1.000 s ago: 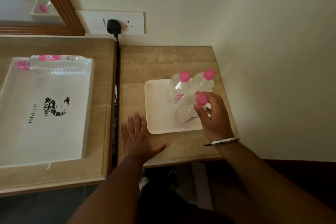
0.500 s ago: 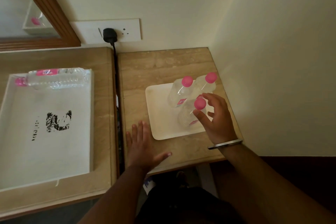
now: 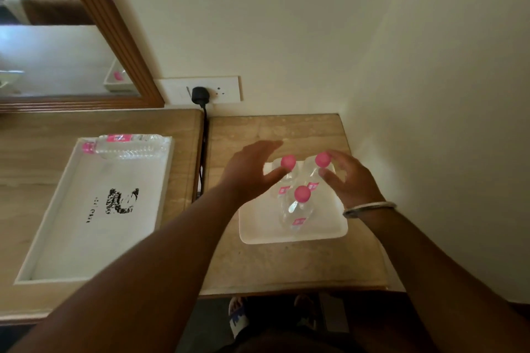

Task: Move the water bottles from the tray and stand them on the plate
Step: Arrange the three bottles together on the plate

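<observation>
Three clear water bottles with pink caps stand on the white square plate (image 3: 266,233): a near bottle (image 3: 298,210), a far left bottle (image 3: 287,165) and a far right bottle (image 3: 318,166). My left hand (image 3: 252,170) hovers open beside the far left bottle, its thumb close to the bottle's neck. My right hand (image 3: 348,178) is open by the far right bottle, fingers spread near its cap. A fourth bottle (image 3: 129,145) lies on its side at the far end of the white tray (image 3: 71,226) on the left.
The plate sits on a small stone-topped table (image 3: 286,264) in a wall corner. A gap with a black cable (image 3: 203,152) from a wall plug (image 3: 199,95) separates it from the left counter. A wood-framed mirror (image 3: 114,34) hangs above.
My left hand rose from the table edge to the far left bottle. My right hand let go of the near bottle and moved to the far right bottle. The camera tilted upward.
</observation>
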### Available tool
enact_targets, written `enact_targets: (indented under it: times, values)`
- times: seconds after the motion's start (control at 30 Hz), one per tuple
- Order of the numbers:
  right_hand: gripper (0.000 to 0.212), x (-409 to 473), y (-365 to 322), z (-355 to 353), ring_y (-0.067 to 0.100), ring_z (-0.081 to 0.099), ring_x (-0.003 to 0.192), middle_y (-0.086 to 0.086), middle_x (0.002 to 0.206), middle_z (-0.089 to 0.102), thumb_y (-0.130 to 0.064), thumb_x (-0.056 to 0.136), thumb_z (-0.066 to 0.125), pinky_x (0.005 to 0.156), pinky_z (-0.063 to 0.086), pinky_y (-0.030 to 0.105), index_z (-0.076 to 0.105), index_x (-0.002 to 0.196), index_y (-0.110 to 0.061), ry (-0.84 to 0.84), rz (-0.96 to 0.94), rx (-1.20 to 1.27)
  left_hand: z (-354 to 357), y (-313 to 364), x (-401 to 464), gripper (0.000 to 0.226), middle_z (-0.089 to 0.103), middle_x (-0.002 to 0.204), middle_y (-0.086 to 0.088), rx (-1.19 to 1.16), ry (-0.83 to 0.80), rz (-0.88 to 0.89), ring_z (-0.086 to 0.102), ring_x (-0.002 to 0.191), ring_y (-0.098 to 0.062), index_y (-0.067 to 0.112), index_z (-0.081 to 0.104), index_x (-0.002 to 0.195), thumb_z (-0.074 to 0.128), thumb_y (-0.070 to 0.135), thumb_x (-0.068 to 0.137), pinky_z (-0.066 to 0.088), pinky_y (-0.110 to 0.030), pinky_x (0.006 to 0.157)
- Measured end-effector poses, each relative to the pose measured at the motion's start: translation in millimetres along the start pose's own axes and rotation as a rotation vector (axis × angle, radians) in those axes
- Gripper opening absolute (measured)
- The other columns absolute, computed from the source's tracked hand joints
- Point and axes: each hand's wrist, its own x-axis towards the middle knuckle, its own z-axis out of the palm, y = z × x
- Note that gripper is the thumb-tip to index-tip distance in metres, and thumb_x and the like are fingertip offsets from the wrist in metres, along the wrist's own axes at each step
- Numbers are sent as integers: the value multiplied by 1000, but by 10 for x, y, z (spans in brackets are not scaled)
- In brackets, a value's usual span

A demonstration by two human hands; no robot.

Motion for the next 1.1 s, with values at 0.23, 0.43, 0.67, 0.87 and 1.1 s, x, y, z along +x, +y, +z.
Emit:
enact_targets:
  times: [0.23,0.43,0.67,0.87,1.1]
  values:
    - [40,262,-14,118,27,59,96,9,107,66,-33,79,70,79,42,27,59,113,-15,17,-11,-33,168,173,137,49,67,125,0,38,-58,-63,61,109,-23,25,55,132,70,43,89,50,-40,89]
    - [34,300,81,56,27,60,86,8,96,68,-34,81,68,73,41,27,61,108,-14,8,-27,-28,50,114,112,33,70,100,-4,6,11,-151,53,82,-11,14,59,117,70,29,90,36,-22,63]
    - [39,325,93,59,26,60,90,10,102,68,-33,83,66,76,41,25,58,114,-12,20,-4,-12,-88,37,79,36,69,105,-7,-6,-25,-178,61,92,-20,11,57,122,69,26,92,47,-33,78]
    - [38,345,47,55,28,61,91,10,102,68,-33,83,67,78,46,29,59,113,-12,1,-11,-20,-118,-11,58,38,70,108,-5,15,-73,-186,58,89,-13,16,57,124,70,29,91,44,-30,75]
    - [38,347,-9,12,29,62,90,7,97,66,-39,82,65,79,51,35,59,108,-12,-4,-1,-36,-131,-37,31,43,70,112,-4,28,-83,-166,62,96,-16,19,56,127,71,32,89,50,-33,80]
